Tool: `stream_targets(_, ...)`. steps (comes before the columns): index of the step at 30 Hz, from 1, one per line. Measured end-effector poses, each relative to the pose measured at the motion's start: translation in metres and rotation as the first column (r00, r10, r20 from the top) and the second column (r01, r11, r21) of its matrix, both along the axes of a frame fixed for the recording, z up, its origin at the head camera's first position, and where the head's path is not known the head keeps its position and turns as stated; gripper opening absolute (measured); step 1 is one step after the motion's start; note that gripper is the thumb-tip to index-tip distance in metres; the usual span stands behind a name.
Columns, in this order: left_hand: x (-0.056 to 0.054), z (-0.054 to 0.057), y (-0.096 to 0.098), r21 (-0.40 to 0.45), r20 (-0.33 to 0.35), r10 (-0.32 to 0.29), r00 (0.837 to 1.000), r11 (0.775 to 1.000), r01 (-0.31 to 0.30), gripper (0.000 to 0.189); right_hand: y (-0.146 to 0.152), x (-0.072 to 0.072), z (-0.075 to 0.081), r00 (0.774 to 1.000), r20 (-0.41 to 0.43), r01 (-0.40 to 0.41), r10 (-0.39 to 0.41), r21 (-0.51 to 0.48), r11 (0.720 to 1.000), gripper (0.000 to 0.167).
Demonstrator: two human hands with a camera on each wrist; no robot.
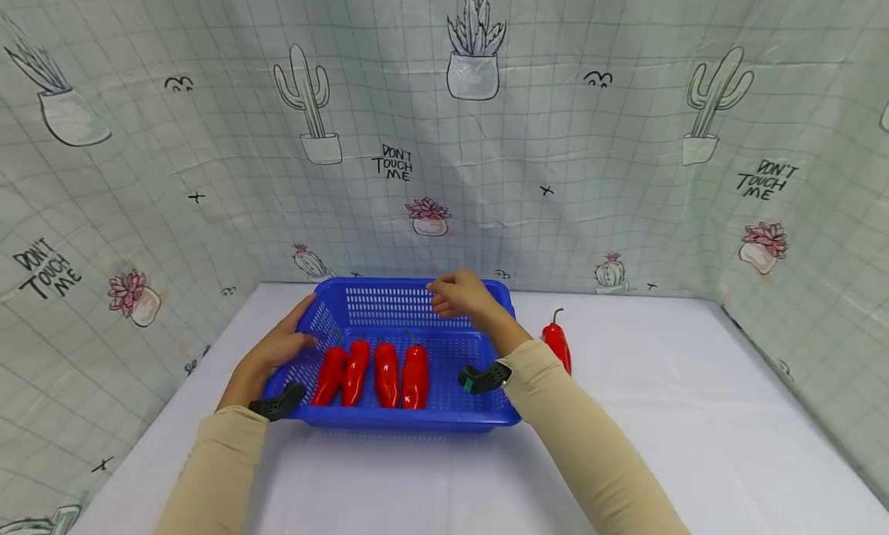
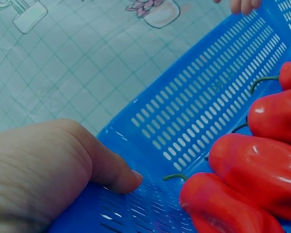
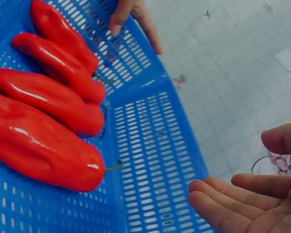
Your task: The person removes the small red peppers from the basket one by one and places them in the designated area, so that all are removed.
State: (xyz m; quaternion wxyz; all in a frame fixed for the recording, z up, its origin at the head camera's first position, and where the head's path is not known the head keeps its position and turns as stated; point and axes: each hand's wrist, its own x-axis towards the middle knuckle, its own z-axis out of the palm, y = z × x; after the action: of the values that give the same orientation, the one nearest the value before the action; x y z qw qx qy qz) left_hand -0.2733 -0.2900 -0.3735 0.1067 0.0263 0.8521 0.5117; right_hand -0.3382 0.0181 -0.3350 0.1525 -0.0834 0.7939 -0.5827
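A blue plastic basket (image 1: 410, 419) with slotted walls stands on the white table. Inside it, on the left and middle, several red peppers (image 1: 416, 374) with green stems lie side by side. My left hand (image 1: 278, 348) grips the basket's left wall, its thumb (image 2: 117, 171) on the inside and its fingers over the outer side. Above the basket's far right part, my right hand (image 1: 461, 296) holds nothing; in the right wrist view its fingers (image 3: 220, 201) are extended with the thumb apart, near the far rim.
One more red pepper (image 1: 557, 345) lies on the white table (image 1: 667, 396) right of the basket, partly hidden by the right sleeve (image 1: 583, 435). A pale checked cloth (image 1: 542, 234) with cactus drawings hangs behind the table and along both sides.
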Motion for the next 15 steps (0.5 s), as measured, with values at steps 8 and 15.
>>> stream_targets(8,0.000,-0.001,0.000,0.004,0.014,0.012,1.000,1.000,-0.012,0.090,-0.005,-0.006,-0.013,0.999,0.042,-0.008,0.008,-0.007,1.000,0.044)
stream_targets(15,0.000,-0.004,0.001,0.006,0.014,0.017,1.000,1.000,-0.017,0.091,-0.025,0.000,-0.031,0.999,0.034,-0.042,0.040,0.063,0.997,0.044)
